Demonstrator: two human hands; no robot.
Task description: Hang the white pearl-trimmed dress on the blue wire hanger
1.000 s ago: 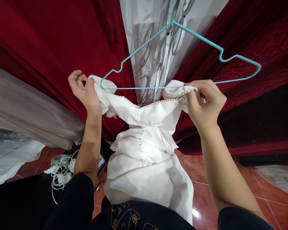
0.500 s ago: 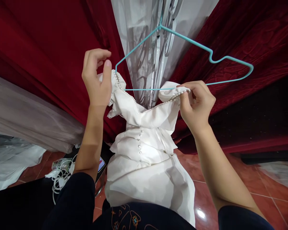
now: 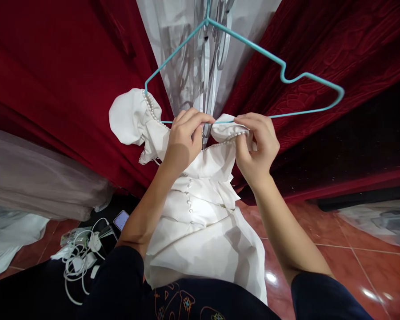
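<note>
A white dress with a pearl-trimmed neckline and a row of buttons hangs in front of me. A teal wire hanger hangs above it. The dress's left puffed sleeve sits over the hanger's left end. My left hand grips the hanger's bottom wire at the middle of the neckline. My right hand pinches the pearl-edged right shoulder of the dress just under the wire. The hanger's right end is bare.
Dark red curtains and a sheer white curtain hang behind. Grey fabric drapes at the left. White cables and a phone lie on the red tiled floor.
My left hand let go of the left sleeve, now left on the hanger's end, and moved right to the bottom wire. The right hand stayed on the right shoulder.
</note>
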